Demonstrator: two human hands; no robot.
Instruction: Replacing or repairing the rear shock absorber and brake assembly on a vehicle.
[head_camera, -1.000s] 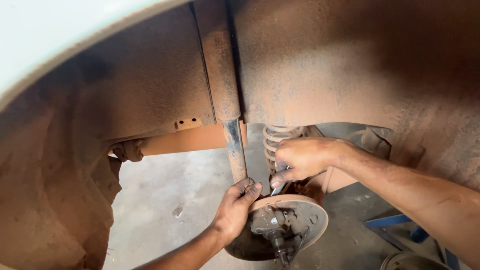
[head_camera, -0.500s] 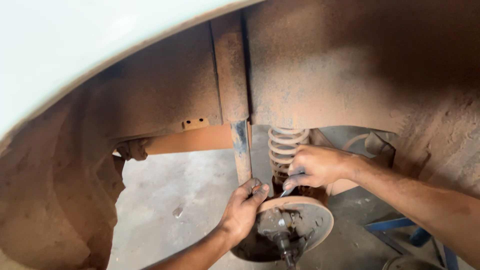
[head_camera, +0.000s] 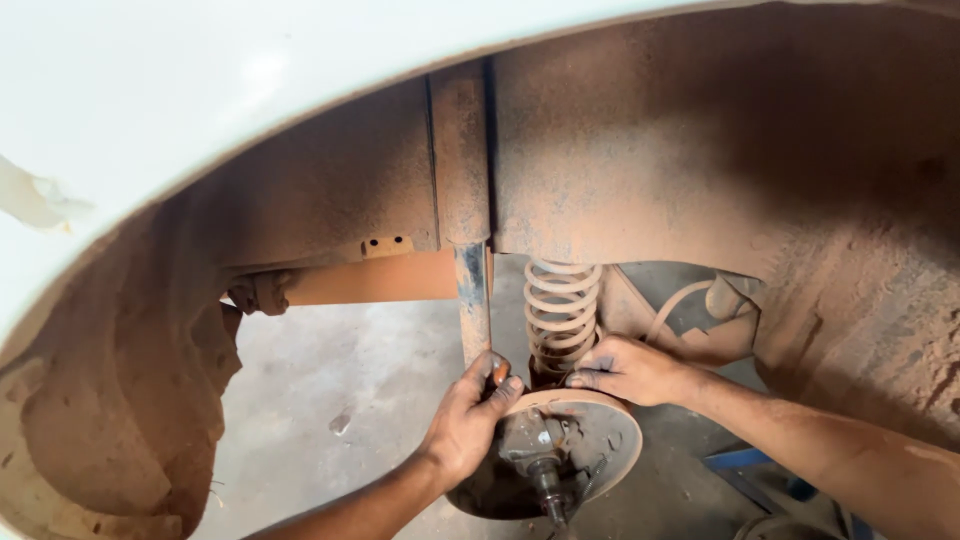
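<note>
I look into a dusty, rust-brown wheel arch (head_camera: 700, 150). My left hand (head_camera: 468, 420) is wrapped around the lower end of a vertical shock absorber (head_camera: 470, 290), just above a round brake plate (head_camera: 605, 440) with a hub stub (head_camera: 548, 480) sticking out. To its right stands a pale coil spring (head_camera: 562, 310). My right hand (head_camera: 628, 370) rests at the foot of the spring, on the plate's upper rim, with its fingers curled. Whatever it holds is hidden under the fingers.
The white body panel (head_camera: 150, 100) arches over the opening. An orange-brown beam (head_camera: 370, 280) runs left behind the shock absorber. Grey concrete floor (head_camera: 350, 400) lies beneath. A blue stand (head_camera: 745, 462) sits low right, beside a hose (head_camera: 680, 300).
The view has tilted up, so both hands sit lower in the frame. A small metal tool showed under my right hand earlier; it is hidden now. My left hand keeps its grip.
</note>
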